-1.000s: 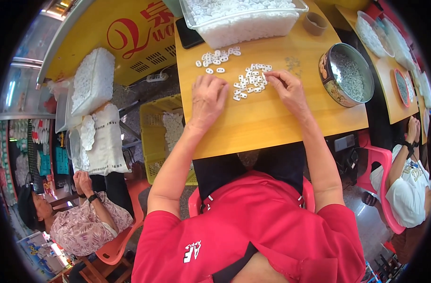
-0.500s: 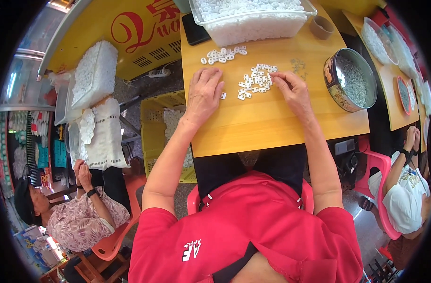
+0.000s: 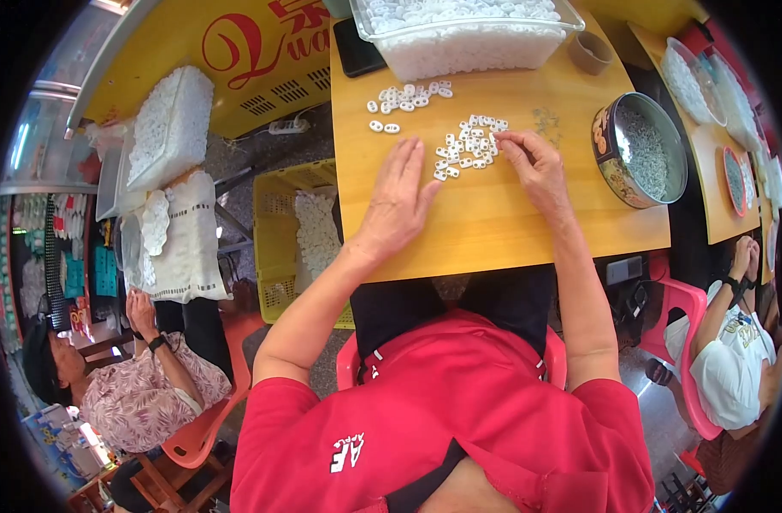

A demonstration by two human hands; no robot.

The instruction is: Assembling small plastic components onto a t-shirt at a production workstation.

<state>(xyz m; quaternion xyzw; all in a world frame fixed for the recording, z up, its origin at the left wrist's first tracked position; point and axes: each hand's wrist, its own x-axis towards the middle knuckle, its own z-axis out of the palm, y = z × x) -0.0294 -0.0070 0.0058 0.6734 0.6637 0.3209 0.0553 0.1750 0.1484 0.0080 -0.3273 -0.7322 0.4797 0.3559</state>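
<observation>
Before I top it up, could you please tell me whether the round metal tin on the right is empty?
Not empty: the round metal tin stands open, its inside covered with small pale pieces.

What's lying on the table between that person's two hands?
In the head view, a cluster of small white oval pieces lies between the left hand and the right hand, on the wooden table.

A yellow sign (image 3: 194,60) with large red lettering stretches beyond the table's far-left edge; a dark, flat phone-like screen (image 3: 357,50) lies at the table's far edge, just left of a clear plastic tub (image 3: 468,38) of white pieces.
</observation>
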